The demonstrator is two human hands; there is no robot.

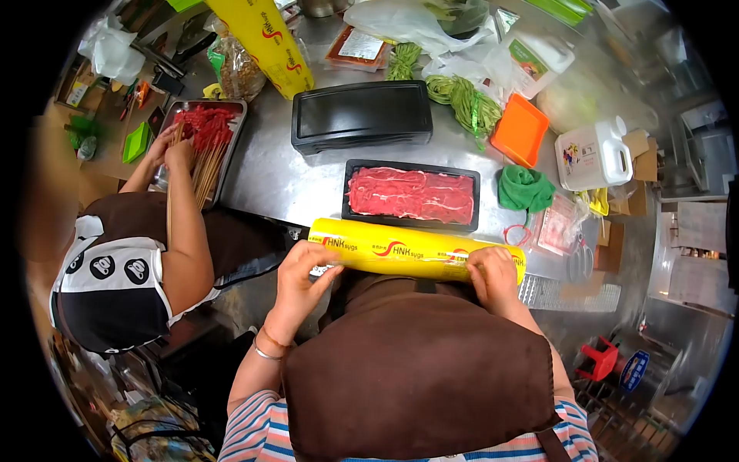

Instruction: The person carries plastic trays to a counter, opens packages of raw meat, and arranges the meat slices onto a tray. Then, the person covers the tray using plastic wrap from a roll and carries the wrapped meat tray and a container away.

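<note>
Brown apron (pixel 419 369) nearest, left hand (pixel 300 273) and right hand (pixel 496 277) meet a yellow roll (pixel 412 250) at the counter's (pixel 265 165) edge.
Thumbs sit close to fingers; whether they pinch anything cannot be told. Even handling should keep the roll level.

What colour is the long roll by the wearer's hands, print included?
Bright yellow roll with red and black print; best seen in the head view.
</note>
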